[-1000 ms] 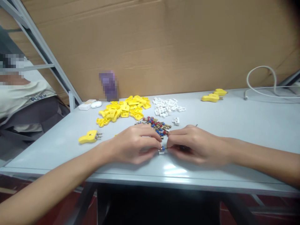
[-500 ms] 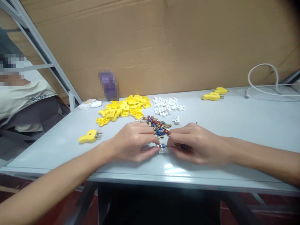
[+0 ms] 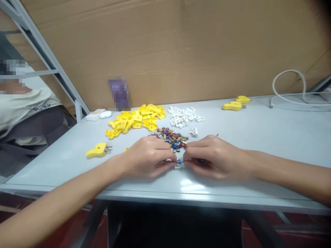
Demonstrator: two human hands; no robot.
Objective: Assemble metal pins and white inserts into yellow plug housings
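Note:
My left hand [image 3: 147, 157] and my right hand [image 3: 214, 157] meet at the middle of the table, fingertips pinching a small white plastic insert [image 3: 177, 166] with a blue-capped terminal [image 3: 179, 161] at its top. My fingers hide most of the insert. In my right hand sits a thin dark tool [image 3: 201, 161], partly hidden, its fine tip showing above my knuckles. Just beyond my fingers lies a heap of blue- and red-capped brass terminals [image 3: 172, 137]. A finished yellow plug [image 3: 97, 150] with brass pins lies left of my left hand.
Loose yellow plug shells [image 3: 134, 120] and white inserts [image 3: 181, 116] lie at the back of the grey table [image 3: 258, 137]. Further yellow plugs [image 3: 232, 106] and a white cable [image 3: 287, 84] sit back right. A seated person's torso [image 3: 26, 110] is at left, beyond the table edge.
My hands stay together around the white insert, with only small finger shifts. The insert sits slightly higher than a second ago, and nothing else on the table has moved.

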